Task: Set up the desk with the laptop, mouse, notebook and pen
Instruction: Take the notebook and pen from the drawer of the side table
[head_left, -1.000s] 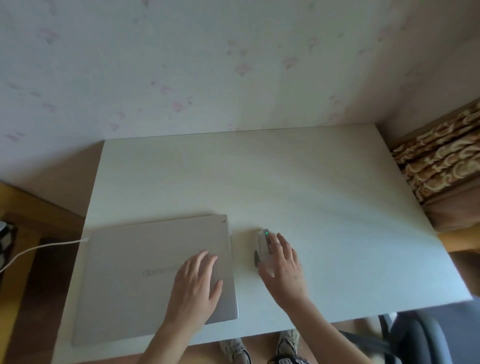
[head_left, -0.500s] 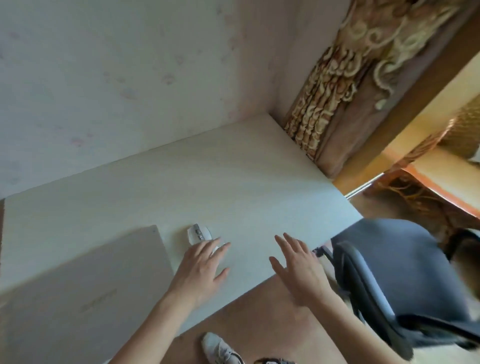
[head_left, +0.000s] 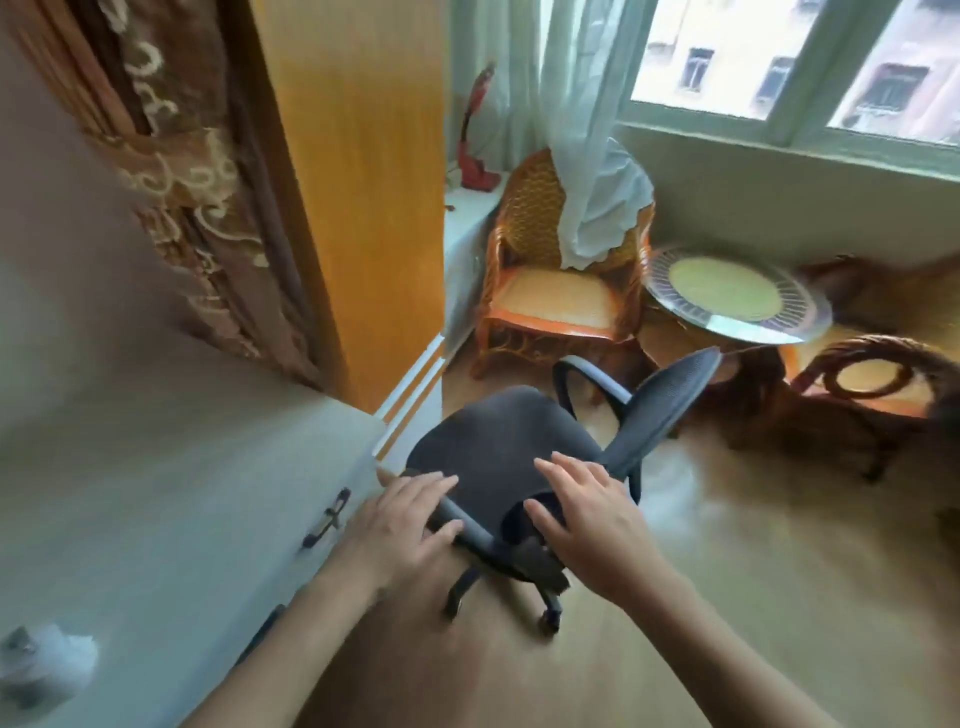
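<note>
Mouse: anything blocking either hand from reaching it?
Nothing visible does. The mouse, blurred, lies on the desk at lower left, with only bare desk top between it and the left hand. Both hands, the right hand too, are over the office chair, away from it.

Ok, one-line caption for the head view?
Both hands, left and right, reach toward a dark office chair beside the desk.

Desk (head_left: 156, 467) pale whitish-grey, faint wood grain. Office chair (head_left: 493, 452) dark grey seat, black base. Curtain (head_left: 171, 171) brown with cream swirl pattern. Door frame (head_left: 363, 182) orange-yellow wood. Wicker armchair (head_left: 550, 291) orange-tan. Round table (head_left: 727, 296) glass top, yellow-green centre. Sheer curtain (head_left: 587, 156) pale green-white. Floor (head_left: 779, 545) light tan.
</note>
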